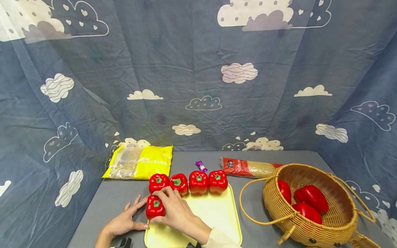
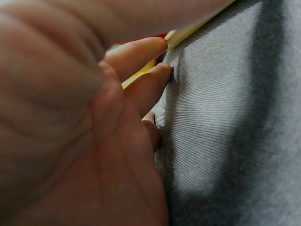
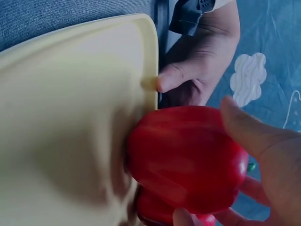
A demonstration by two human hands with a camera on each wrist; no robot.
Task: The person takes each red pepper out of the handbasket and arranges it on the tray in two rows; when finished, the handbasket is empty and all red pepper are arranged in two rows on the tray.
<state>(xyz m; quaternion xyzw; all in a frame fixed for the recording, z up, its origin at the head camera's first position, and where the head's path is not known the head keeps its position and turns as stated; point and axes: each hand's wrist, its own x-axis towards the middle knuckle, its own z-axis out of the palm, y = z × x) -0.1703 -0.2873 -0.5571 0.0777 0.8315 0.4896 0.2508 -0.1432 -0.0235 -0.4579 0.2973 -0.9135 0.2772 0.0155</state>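
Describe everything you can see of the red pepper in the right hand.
The red pepper is glossy and blocky, with rounded lobes and a short green stem; its smooth shine looks like plastic, but that is uncertain. It is upright, stem up, at the left side of the pale yellow tray, nearer the person than the row of four other peppers. The right hand grips it between thumb and fingers. Whether its base touches the tray is unclear.

The head camera looks forward and down from above, a yellow tray (image 1: pixel 214 215) at bottom centre. The left wrist view looks closely along the left hand (image 2: pixel 101 117); the right, turned sideways, faces a near red bell pepper (image 3: pixel 188 157) mid-frame, sharing it and the tray with the head view.
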